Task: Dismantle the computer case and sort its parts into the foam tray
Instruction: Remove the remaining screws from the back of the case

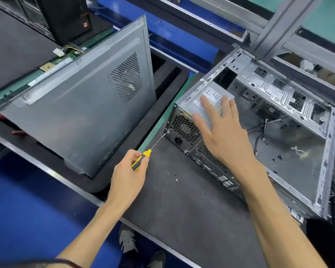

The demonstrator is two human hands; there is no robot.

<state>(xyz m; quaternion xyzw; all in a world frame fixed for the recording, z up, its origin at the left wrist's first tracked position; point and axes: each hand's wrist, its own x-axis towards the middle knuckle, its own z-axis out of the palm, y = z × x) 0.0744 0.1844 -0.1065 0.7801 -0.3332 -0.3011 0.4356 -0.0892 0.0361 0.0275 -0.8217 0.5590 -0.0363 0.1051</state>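
Side panel [75,117] already in foam tray [168,88]; left hand [127,175] grips screwdriver [143,157] at power supply [191,120] screw, right hand [220,130] flat, open on it; case [290,136] mostly stripped.

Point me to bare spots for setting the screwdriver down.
Free: dark mat between left hand and case, apart from a loose screw. Crowded: foam tray, mostly under the side panel; case floor has cables.

Case [290,132] under right hand [220,132]: bare sheet metal, dull silver, perforated vents. Panel [75,117] left of left hand [128,176]: brushed grey metal, matt, mesh patch. Screwdriver [143,157] in left hand: glossy yellow plastic handle, shiny steel shaft. Tray [162,105]: black matt foam. Worktop [182,200]: dark grey, matt, scuffed.
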